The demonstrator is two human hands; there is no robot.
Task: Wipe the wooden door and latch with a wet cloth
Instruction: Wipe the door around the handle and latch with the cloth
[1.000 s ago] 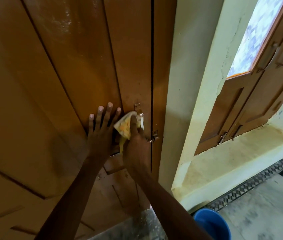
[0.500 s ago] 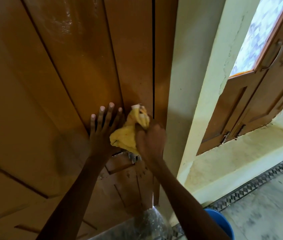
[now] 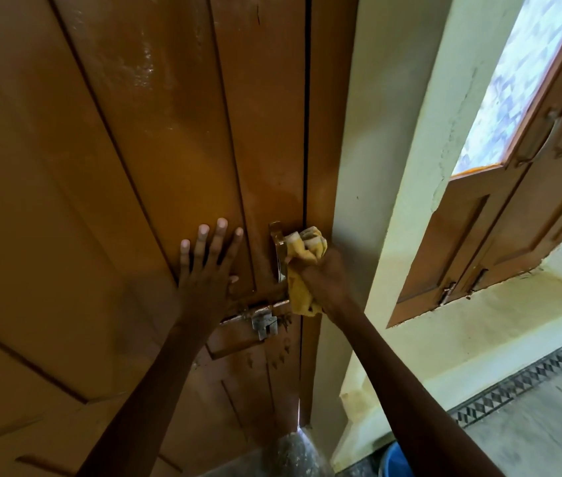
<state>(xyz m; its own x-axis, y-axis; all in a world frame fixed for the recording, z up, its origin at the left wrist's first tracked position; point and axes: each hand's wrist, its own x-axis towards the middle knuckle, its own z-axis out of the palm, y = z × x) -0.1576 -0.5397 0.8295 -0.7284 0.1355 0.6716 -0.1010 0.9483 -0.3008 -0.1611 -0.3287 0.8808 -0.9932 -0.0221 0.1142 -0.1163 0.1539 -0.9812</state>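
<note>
Here right hand (image 3: 324, 280) grip clenches yellow cloth (image 3: 301, 266) against door (image 3: 169, 132) edge.

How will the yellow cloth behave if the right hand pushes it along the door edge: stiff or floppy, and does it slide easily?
The yellow cloth looks floppy: it bunches and hangs in folds from the right hand. It probably slides easily, since the wooden door above shows a wet sheen. It may snag on the latch.

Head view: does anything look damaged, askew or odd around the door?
Mildly: the wall beside the window shows cracked, flaking paint, and the sill below is stained brownish. The door and latch look intact.
</note>
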